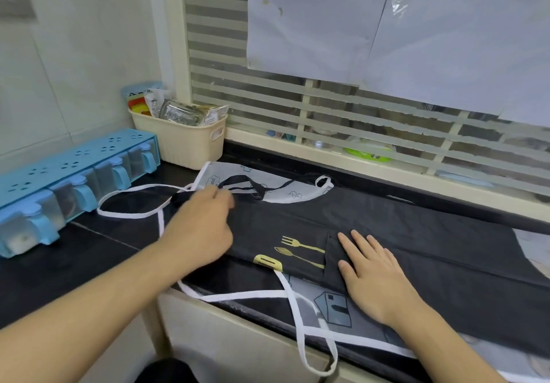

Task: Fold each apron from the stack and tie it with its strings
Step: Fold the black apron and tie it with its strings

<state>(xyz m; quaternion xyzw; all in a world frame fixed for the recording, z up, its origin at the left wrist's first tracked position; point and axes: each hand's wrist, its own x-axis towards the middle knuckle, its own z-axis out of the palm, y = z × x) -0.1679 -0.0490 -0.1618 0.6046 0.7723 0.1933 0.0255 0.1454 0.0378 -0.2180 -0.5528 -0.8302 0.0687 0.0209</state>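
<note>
A black apron (401,227) with a gold fork and spoon print lies spread on the dark counter, on top of a grey printed apron (276,187) with white trim. My right hand (375,272) presses flat on the black apron near the print, fingers straight. My left hand (202,224) reaches over the black apron's left end, fingers curled at the cloth's corner near a black string (238,181); motion blur hides the exact hold. White strings (300,320) loop off the counter's front edge and to the left (131,214).
A blue spice-jar rack (68,180) sits along the left wall. A cream basket (184,141) of packets stands in the back corner. A slatted window (357,114) with paper sheets runs behind the counter (89,251). The counter's front edge (238,317) is close to me.
</note>
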